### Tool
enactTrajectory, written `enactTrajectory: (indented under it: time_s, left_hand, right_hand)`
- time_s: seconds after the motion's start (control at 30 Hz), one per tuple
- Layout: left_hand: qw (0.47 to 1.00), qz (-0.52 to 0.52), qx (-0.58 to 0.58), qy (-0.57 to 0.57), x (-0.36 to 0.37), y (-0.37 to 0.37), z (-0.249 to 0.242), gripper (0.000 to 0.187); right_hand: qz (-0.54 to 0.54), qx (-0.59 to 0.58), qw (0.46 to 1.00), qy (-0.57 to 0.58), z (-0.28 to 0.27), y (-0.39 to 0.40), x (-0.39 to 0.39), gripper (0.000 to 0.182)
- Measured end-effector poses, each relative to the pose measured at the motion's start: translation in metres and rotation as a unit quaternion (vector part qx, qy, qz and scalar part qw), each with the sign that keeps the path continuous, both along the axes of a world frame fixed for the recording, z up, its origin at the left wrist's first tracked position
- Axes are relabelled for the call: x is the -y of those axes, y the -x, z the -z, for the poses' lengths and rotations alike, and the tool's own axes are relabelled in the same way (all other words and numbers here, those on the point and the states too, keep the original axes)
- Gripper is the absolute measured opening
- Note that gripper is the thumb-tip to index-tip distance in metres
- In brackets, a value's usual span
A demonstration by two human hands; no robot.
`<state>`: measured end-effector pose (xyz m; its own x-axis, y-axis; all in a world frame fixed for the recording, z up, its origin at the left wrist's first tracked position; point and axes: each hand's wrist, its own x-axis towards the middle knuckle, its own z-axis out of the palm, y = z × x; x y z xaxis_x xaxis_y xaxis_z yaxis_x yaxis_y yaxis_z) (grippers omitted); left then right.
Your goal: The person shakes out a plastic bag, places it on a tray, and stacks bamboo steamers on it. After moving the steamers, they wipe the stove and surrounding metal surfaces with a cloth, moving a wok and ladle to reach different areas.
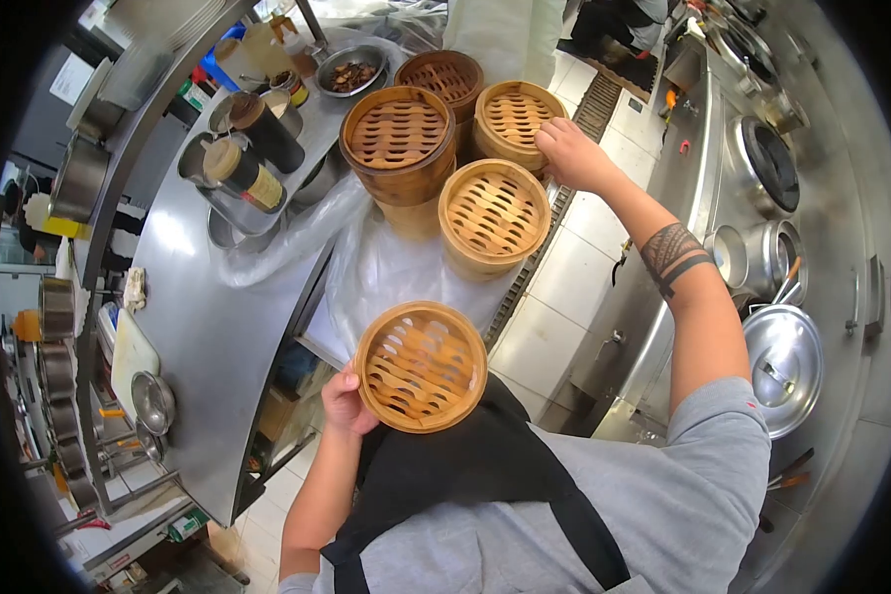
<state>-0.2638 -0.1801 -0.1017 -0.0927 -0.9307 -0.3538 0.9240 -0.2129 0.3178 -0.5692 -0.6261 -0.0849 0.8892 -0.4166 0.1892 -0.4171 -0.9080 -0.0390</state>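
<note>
My left hand (347,400) grips a round bamboo steamer basket (423,367) by its left rim, close to my black apron. Its slatted base faces up, and pale spots show through the gaps. My right hand (571,153) reaches to the right rim of a steamer basket at the back right (518,116); its fingers are curled there, closed on the rim. In front of that stands another stack of light bamboo steamers (494,214). To the left rises a taller, darker stack (397,139), and behind it sits a brown steamer (439,79).
A steel counter (193,238) on the left holds sauce bottles (243,170) and a metal bowl of dark pieces (351,71). Clear plastic sheeting (297,233) lies beside the steamers. Along the right runs a cooking line with pots and a large lid (782,368). Another person (619,25) is at the top.
</note>
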Motion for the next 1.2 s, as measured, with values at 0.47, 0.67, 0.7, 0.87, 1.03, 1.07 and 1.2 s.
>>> enactTrajectory:
  time_s: [0.47,0.67,0.7,0.87,1.03,1.07,1.2]
  left_hand:
    - [0.999,-0.028,0.012,-0.018,-0.032,-0.027,0.024,0.077]
    - [0.993,-0.037,0.012,-0.108,-0.049,-0.063,0.088,0.071]
    - [0.993,-0.033,0.025,-0.11,-0.051,-0.072,0.096,0.067]
    - [0.998,-0.007,0.025,-0.059,-0.072,-0.137,0.119,0.061]
    - [0.998,-0.003,0.031,-0.049,-0.095,-0.191,0.107,0.064]
    - [0.998,0.004,0.035,-0.048,-0.103,-0.201,0.109,0.064]
    - [0.998,0.016,0.031,-0.054,-0.129,-0.218,0.112,0.065]
  right_hand:
    - [0.069,0.09,0.992,0.055,-0.024,0.038,-0.033,0.043]
    - [0.051,0.113,0.985,0.123,-0.145,0.052,-0.136,0.047]
    - [0.054,0.112,0.985,0.121,-0.157,0.05,-0.158,0.047]
    - [-0.022,0.144,0.982,-0.122,-0.149,-0.007,-0.262,0.054]
    - [-0.029,0.107,0.964,-0.24,-0.026,-0.126,-0.312,0.048]
    - [-0.031,0.107,0.97,-0.216,0.007,-0.147,-0.31,0.04]
    - [-0.027,0.095,0.986,-0.131,0.13,-0.216,-0.283,0.013]
